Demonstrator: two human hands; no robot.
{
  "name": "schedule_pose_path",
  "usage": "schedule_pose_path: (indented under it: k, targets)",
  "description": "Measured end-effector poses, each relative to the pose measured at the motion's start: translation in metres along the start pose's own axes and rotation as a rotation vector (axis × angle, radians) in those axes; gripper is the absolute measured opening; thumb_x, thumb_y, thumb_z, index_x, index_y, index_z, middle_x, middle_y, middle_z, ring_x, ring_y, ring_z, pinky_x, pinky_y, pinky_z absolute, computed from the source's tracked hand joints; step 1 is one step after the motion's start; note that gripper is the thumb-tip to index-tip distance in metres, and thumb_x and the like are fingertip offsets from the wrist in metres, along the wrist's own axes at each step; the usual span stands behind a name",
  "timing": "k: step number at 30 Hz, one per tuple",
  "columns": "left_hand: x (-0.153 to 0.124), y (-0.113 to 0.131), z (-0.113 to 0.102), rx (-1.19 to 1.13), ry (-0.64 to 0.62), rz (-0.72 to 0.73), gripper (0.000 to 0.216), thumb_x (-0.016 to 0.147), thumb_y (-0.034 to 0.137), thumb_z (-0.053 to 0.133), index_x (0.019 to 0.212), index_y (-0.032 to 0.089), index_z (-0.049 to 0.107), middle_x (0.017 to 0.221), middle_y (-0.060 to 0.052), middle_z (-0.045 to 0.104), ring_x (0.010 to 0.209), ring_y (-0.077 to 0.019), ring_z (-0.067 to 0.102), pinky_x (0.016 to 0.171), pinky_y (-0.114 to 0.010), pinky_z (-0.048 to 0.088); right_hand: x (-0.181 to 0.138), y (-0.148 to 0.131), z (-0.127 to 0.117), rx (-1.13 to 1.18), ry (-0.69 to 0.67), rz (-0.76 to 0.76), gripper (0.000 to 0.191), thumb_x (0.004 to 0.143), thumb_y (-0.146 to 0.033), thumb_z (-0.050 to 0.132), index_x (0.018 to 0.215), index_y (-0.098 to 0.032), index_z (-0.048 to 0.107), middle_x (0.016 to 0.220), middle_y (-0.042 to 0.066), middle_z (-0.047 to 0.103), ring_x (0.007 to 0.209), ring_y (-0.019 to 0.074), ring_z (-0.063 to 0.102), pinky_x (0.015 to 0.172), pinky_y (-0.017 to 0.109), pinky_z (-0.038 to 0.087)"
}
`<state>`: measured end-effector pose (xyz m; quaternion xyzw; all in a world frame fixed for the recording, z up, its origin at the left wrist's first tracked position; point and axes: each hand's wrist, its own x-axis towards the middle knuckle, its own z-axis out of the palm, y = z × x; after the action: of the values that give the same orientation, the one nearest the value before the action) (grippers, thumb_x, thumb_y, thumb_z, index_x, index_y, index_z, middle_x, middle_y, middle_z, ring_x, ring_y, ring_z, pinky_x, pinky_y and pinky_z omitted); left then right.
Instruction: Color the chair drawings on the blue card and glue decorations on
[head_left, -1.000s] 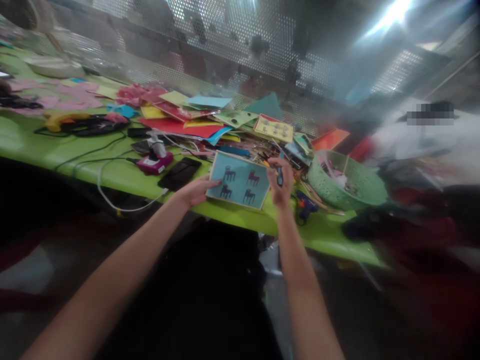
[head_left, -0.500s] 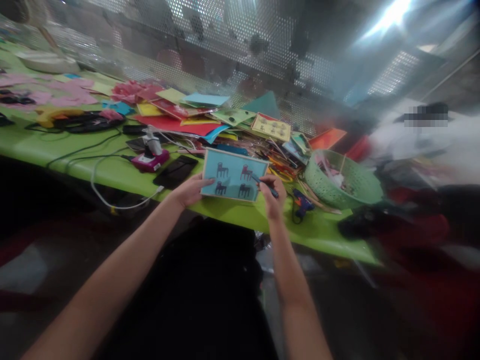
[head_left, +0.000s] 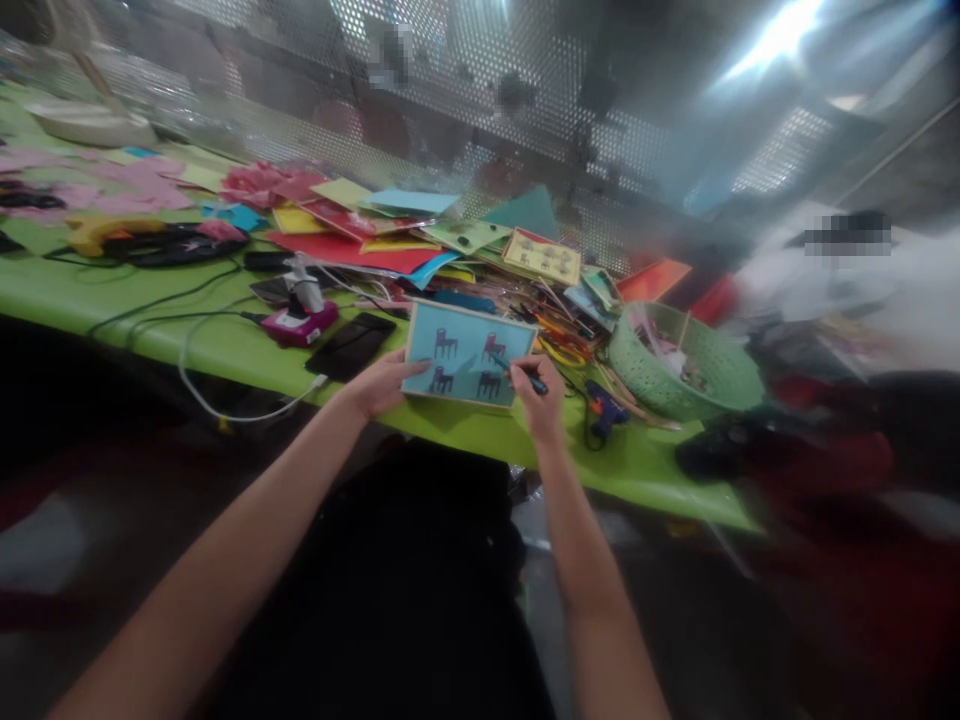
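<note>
A light blue card with a pale border and several dark chair shapes on it is held tilted at the table's front edge. My left hand grips its left side, thumb on the face and fingers behind. My right hand is closed round a dark pen. The pen's tip points at the upper right chair shape; whether it touches the card I cannot tell.
On the green table lie a black phone, a magenta plug adapter, a blue glue gun and a green basket. Coloured cards are piled behind. A person in white is at the right.
My right hand has shifted slightly left, bringing the pen further over the card, near the upper right chair shape. My left hand and the card have stayed almost still.
</note>
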<state>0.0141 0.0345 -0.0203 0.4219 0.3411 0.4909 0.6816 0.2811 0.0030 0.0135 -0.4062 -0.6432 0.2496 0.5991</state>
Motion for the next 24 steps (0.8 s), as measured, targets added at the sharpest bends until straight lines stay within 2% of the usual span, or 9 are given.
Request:
schedule_pose_path:
  k: [10,17,24]
  targets:
    - [-0.0025,0.0020,0.0028,-0.005,-0.003,-0.001,0.041,0.076,0.027,0.083,0.115,0.015,0.075,0.108,-0.015,0.082,0.102,-0.0311,0.079,0.099,-0.045,0.063,0.0003,-0.0040,0.0023,-0.082,-0.004,-0.020,0.017,0.091,-0.040,0.066,0.091,-0.023,0.070,0.081,0.000,0.071,0.073,0.0170,0.066,0.073,0.031,0.052]
    - [-0.0013,0.0008,0.0009,0.019,-0.011,0.019,0.040,0.079,0.027,0.082,0.116,0.016,0.076,0.106,-0.015,0.082,0.105,-0.0321,0.078,0.098,-0.045,0.064,0.0001,-0.0059,0.0027,-0.104,0.000,-0.043,0.015,0.091,-0.039,0.067,0.091,-0.024,0.070,0.080,0.001,0.071,0.073,0.0173,0.065,0.071,0.031,0.052]
    - [-0.0007,-0.0009,0.0004,-0.004,0.005,0.004,0.041,0.074,0.027,0.085,0.113,0.015,0.077,0.109,-0.015,0.082,0.102,-0.0315,0.079,0.097,-0.043,0.064,0.0008,-0.0079,0.0029,-0.123,-0.008,-0.072,0.012,0.092,-0.035,0.065,0.090,-0.024,0.069,0.079,0.000,0.071,0.074,0.0170,0.065,0.072,0.030,0.052]
